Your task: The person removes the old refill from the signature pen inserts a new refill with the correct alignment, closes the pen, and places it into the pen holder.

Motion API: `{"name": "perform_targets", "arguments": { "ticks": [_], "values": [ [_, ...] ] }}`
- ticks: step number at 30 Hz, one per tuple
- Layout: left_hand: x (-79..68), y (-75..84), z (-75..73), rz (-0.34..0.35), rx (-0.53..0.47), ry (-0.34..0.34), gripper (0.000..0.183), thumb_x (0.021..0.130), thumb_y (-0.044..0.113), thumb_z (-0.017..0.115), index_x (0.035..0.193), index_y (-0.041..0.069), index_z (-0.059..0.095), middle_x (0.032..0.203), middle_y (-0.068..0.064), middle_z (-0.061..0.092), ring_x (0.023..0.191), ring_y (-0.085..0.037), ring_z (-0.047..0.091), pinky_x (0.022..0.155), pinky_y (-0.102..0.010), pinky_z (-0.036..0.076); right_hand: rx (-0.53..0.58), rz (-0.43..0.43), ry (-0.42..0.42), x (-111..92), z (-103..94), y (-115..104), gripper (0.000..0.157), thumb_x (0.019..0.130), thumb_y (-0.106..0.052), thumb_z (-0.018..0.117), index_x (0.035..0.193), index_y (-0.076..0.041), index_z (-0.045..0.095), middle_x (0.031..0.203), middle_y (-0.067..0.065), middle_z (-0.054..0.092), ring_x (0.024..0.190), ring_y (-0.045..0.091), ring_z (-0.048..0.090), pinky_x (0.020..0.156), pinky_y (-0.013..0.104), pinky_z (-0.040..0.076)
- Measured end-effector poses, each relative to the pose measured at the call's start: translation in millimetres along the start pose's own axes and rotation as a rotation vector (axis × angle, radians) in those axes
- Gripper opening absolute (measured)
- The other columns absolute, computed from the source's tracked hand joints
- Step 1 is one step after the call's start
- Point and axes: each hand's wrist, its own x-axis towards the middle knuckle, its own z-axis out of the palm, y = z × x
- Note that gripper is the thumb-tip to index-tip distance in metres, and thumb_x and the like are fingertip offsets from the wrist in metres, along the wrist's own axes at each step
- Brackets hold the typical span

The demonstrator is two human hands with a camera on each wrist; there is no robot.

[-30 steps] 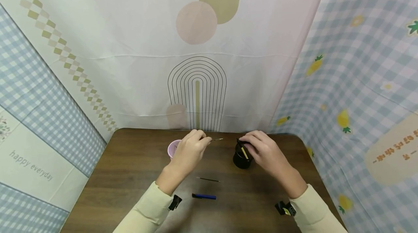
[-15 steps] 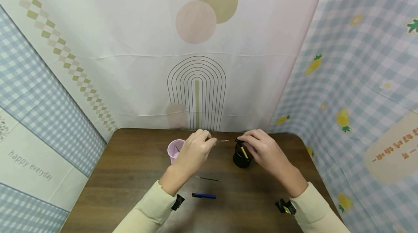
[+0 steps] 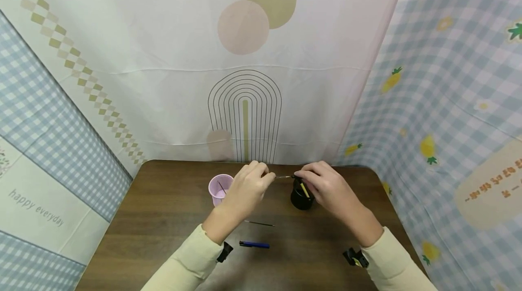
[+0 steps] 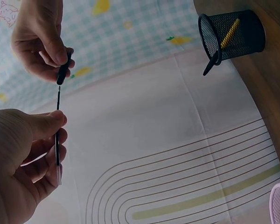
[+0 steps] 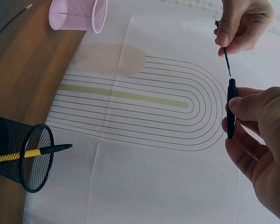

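Note:
My left hand [image 3: 247, 191] pinches a thin dark pen refill [image 4: 57, 147] between thumb and fingers; one end of the refill is clear. A short black pen barrel piece [image 5: 231, 109] is held in the fingertips of my right hand [image 3: 328, 187]. In both wrist views the refill tip points at the end of this piece, with a small gap between them. Below the right hand stands a black mesh pen cup [image 3: 301, 200], in which a yellow and black pen [image 5: 32, 153] leans. A pink cup [image 3: 216, 190], partly behind the left hand, has a thin dark stick inside.
Another refill [image 3: 261, 223] lies on the brown wooden table [image 3: 163, 227] between my forearms. Nearer to me is a blue pen [image 3: 254, 244] with a black end. A white printed cloth [image 3: 171, 100] hangs behind the table, and a blue checked one [image 3: 416, 114] at the right.
My left hand has moved right with the refill, bringing its tip up to the black piece. More of the pink cup now shows. The right hand has stayed nearly still.

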Motion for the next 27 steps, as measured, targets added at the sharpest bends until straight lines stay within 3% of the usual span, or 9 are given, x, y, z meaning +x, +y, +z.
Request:
{"name": "perform_targets", "arguments": {
  "ticks": [18,27],
  "values": [
    [3.5,6.6,2.3,0.036,0.06,-0.059,0.013,0.085,-0.001,0.076,0.087,0.012,0.073,0.084,-0.001,0.058,0.078,-0.018,0.054,0.061,-0.027,0.041,0.015,-0.009,-0.017,-0.3,3.3,-2.9,0.027,0.085,0.004,0.077,0.11,-0.008,0.076,0.109,0.006,0.069,0.096,0.022,0.065,0.074,0.032,0.055],
    [3.3,6.4,4.2,0.065,0.062,-0.053,0.008,0.086,0.004,0.076,0.085,0.011,0.072,0.083,-0.001,0.056,0.077,-0.019,0.053,0.061,-0.028,0.04,0.024,-0.011,-0.021,1.7,4.3,-6.7,0.026,0.086,0.005,0.076,0.11,-0.007,0.076,0.108,0.005,0.069,0.096,0.022,0.064,0.076,0.031,0.055]
  ]
}}
